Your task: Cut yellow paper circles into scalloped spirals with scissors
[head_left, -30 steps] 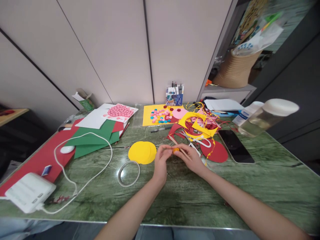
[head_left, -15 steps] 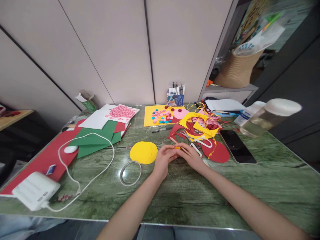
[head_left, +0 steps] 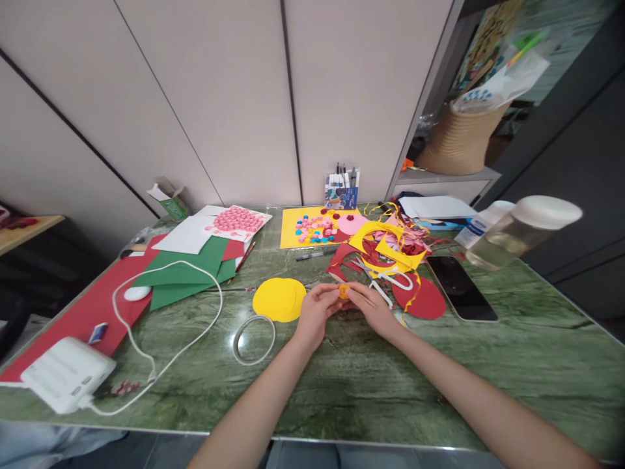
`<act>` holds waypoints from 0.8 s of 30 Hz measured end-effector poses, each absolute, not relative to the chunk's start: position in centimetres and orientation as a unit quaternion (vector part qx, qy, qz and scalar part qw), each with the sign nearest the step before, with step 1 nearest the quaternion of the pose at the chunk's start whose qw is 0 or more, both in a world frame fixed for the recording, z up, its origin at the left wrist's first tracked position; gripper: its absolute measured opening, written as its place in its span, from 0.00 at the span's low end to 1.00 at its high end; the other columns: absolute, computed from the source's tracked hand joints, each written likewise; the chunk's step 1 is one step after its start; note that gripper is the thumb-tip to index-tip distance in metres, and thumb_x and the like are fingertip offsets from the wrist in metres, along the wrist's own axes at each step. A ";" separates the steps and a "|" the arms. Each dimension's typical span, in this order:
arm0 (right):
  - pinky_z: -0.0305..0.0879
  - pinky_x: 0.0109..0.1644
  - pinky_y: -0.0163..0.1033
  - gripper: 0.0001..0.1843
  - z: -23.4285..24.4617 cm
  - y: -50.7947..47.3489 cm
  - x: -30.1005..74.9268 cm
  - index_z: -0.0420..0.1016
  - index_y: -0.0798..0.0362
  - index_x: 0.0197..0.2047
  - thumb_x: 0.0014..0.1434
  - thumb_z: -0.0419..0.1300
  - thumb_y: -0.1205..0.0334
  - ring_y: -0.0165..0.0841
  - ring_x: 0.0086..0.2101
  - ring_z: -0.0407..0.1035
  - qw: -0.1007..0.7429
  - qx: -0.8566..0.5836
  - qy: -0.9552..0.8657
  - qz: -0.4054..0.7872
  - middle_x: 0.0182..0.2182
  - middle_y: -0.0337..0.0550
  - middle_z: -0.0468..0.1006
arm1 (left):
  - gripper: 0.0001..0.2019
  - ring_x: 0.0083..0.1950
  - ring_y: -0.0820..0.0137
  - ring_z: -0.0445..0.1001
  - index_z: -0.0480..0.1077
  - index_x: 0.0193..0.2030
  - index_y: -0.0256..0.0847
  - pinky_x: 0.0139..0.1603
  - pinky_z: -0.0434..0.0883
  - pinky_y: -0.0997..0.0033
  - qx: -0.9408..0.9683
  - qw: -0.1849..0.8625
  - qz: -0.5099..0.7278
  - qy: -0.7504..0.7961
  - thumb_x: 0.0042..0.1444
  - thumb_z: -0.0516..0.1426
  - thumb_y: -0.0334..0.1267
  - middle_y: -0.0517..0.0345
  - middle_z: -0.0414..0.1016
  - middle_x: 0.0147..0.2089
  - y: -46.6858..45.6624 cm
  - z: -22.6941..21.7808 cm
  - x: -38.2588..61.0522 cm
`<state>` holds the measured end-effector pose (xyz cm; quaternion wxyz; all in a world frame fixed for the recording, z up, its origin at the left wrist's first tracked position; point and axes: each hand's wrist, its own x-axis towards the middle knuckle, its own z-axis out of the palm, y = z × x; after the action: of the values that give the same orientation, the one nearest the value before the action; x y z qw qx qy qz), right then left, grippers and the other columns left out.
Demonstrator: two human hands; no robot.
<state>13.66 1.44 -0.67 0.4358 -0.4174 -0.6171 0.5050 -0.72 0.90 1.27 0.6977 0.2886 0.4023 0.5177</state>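
My left hand (head_left: 315,312) and my right hand (head_left: 374,309) meet just above the table, fingertips pinched on a small orange-yellow paper coil (head_left: 344,291). It looks like a little rolled rosette; the fingers hide its edges. Left of my left hand lie overlapping yellow paper circles (head_left: 273,299). A roll of tape (head_left: 254,340) rests flat in front of them. Close beyond my right hand are white-handled scissors (head_left: 403,280), partly over a red paper circle (head_left: 424,299).
Yellow and red paper scraps (head_left: 371,238) heap behind the scissors. Small coloured rosettes lie on a yellow sheet (head_left: 288,221). On the right are a phone (head_left: 461,286) and a bottle (head_left: 502,241). At left, a white cable (head_left: 222,306) loops from a white power block (head_left: 68,374).
The orange-yellow coil shows more fully between the fingertips, which have shifted slightly around it. The view has moved a little; other things on the table stay put.
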 end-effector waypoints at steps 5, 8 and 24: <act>0.70 0.43 0.41 0.16 -0.2 0.9 13.7 0.73 0.49 0.48 0.63 0.51 0.53 0.37 0.38 0.73 0.436 -0.445 -0.649 0.437 0.41 0.44 0.78 | 0.14 0.29 0.72 0.75 0.71 0.33 0.36 0.35 0.71 0.70 0.323 0.662 0.538 0.410 0.38 0.67 0.37 0.56 0.78 0.29 0.8 1.2 -0.4; 0.68 0.44 0.42 0.17 0.0 0.5 13.5 0.72 0.48 0.50 0.63 0.50 0.55 0.38 0.39 0.73 0.438 -0.456 -0.661 0.403 0.43 0.45 0.78 | 0.14 0.27 0.72 0.74 0.70 0.33 0.37 0.33 0.71 0.71 0.342 0.636 0.552 0.418 0.40 0.67 0.37 0.57 0.77 0.27 0.6 1.1 -0.2; 0.70 0.41 0.40 0.17 -0.3 0.7 13.6 0.70 0.48 0.53 0.65 0.47 0.56 0.36 0.37 0.74 0.440 -0.448 -0.676 0.385 0.42 0.43 0.78 | 0.11 0.29 0.69 0.75 0.70 0.35 0.38 0.35 0.73 0.67 0.394 0.600 0.560 0.413 0.46 0.63 0.38 0.56 0.77 0.30 0.5 0.6 0.0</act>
<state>13.62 0.70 -0.30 0.4403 -0.4483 -0.6761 0.3848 0.02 0.49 0.64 0.5998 0.3942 0.4132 0.5604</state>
